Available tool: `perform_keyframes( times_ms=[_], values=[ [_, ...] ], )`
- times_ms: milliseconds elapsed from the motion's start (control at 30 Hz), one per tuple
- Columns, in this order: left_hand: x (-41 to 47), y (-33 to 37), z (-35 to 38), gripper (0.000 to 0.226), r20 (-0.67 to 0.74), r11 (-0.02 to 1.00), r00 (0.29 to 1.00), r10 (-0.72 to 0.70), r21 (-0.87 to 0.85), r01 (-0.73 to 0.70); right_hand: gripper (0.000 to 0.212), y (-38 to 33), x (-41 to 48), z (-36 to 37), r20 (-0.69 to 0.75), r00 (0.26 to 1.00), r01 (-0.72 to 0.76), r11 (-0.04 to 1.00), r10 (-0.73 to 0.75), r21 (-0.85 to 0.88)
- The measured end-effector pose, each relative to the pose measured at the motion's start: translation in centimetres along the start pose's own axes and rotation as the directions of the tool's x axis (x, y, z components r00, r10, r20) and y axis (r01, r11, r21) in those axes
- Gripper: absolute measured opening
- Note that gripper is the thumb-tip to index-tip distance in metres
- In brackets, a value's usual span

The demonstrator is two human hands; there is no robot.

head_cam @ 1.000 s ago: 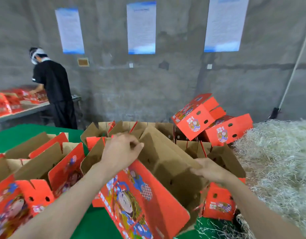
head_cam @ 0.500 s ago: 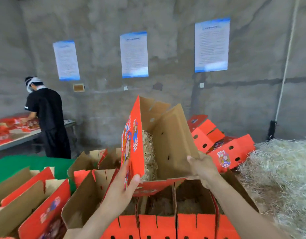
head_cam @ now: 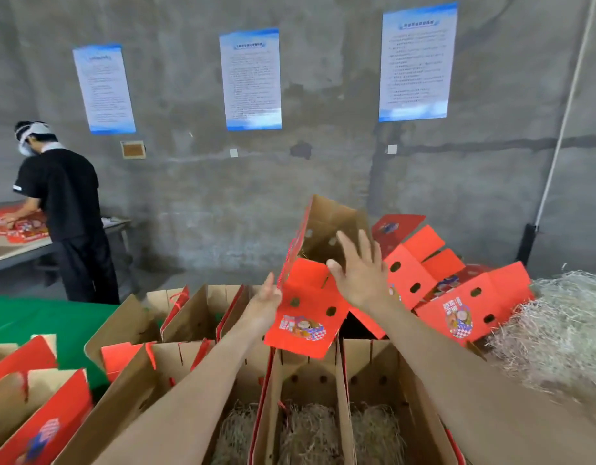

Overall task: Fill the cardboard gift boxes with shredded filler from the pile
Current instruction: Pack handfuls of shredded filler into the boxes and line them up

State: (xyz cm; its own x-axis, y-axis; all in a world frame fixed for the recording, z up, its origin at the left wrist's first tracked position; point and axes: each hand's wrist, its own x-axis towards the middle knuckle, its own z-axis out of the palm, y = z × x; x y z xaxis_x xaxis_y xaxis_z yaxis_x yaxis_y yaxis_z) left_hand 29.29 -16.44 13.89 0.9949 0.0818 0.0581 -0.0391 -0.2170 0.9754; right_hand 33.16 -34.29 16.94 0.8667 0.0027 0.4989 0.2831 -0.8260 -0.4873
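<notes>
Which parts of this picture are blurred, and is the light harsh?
Head view: the right hand and the red box beside it are motion-blurred; poster text is too soft to read; light is dim and even, without glare.

Rough grey concrete wall (head_cam: 323, 182); three blue-edged printed notices (head_cam: 251, 78) on it; small brown plaque (head_cam: 133, 149) below the left one; white pipe (head_cam: 565, 105) slants at right; person in black (head_cam: 65, 203) at a grey table (head_cam: 117, 225) far left; green cover (head_cam: 55, 318) lower left.
</notes>
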Motion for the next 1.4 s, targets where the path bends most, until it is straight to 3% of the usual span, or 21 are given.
perform_keyframes(
  times_ms=[67,133,333,467,700,900,1000,1067,1133,1167,1267,1333,1400],
  values=[
    [1.0,-0.8,1.1,0.050,0.100,0.998,0.995,-0.013,0.062,0.007,0.057,0.0,-0.3,2.8,0.173,0.972,0.190,0.967,-0.160,-0.170],
    [1.8,-1.4,1.9,0.053,0.154,0.994,0.988,-0.023,0.112,0.005,0.063,-0.2,-0.1,4.5,0.264,0.948,0.235,0.949,-0.175,-0.212],
    [2.6,-3.5,1.7,0.055,0.197,0.994,0.978,-0.067,0.100,0.048,0.076,-0.6,1.7,5.0,0.143,0.980,0.180,0.935,-0.141,-0.306],
    [1.5,-4.3,-0.2,0.053,0.123,0.999,0.992,-0.016,0.034,0.012,0.085,-1.2,1.3,5.2,0.083,0.985,0.172,0.919,-0.153,-0.356],
    [-3.4,-4.3,-5.3,0.056,-0.037,0.997,0.997,0.065,0.045,-0.064,0.076,-3.6,-1.0,4.9,0.106,0.991,0.110,0.949,-0.081,-0.297],
    [-10.6,-8.1,-14.4,0.050,-0.225,0.996,0.972,0.072,0.061,-0.060,0.036,-7.6,-4.5,6.2,-0.060,0.967,0.245,0.969,-0.247,-0.032],
    [-14.5,-11.3,-21.5,0.040,-0.454,1.000,0.891,-0.018,-0.019,0.011,0.027,-12.5,-8.1,8.5,0.003,0.952,0.306,0.951,-0.307,0.045],
    [-17.1,-13.6,-26.6,0.033,-0.644,0.994,0.757,-0.112,-0.080,0.079,0.026,-16.3,-11.5,10.7,0.099,0.908,0.397,0.912,-0.406,0.100],
    [-19.7,-16.0,-31.4,0.036,-0.748,0.976,0.651,-0.125,0.023,0.214,0.028,-19.9,-15.0,12.9,0.219,0.833,0.491,0.861,-0.508,0.130],
    [-20.9,-17.1,-33.4,0.035,-0.762,0.953,0.639,-0.107,0.105,0.285,0.029,-21.6,-16.5,13.8,0.270,0.789,0.531,0.834,-0.551,0.149],
    [-23.6,-20.6,-38.1,0.041,-0.659,0.795,0.748,-0.075,0.414,0.444,0.030,-25.5,-20.2,16.0,0.377,0.691,0.580,0.784,-0.617,0.221],
    [-24.5,-22.1,-40.1,0.044,-0.482,0.642,0.866,-0.136,0.622,0.448,0.032,-27.1,-21.9,16.8,0.427,0.667,0.564,0.788,-0.610,0.246],
    [-24.7,-23.0,-41.3,0.049,-0.350,0.521,0.916,-0.197,0.754,0.400,0.033,-28.0,-23.2,17.5,0.476,0.659,0.539,0.807,-0.582,0.240]
  ],
)
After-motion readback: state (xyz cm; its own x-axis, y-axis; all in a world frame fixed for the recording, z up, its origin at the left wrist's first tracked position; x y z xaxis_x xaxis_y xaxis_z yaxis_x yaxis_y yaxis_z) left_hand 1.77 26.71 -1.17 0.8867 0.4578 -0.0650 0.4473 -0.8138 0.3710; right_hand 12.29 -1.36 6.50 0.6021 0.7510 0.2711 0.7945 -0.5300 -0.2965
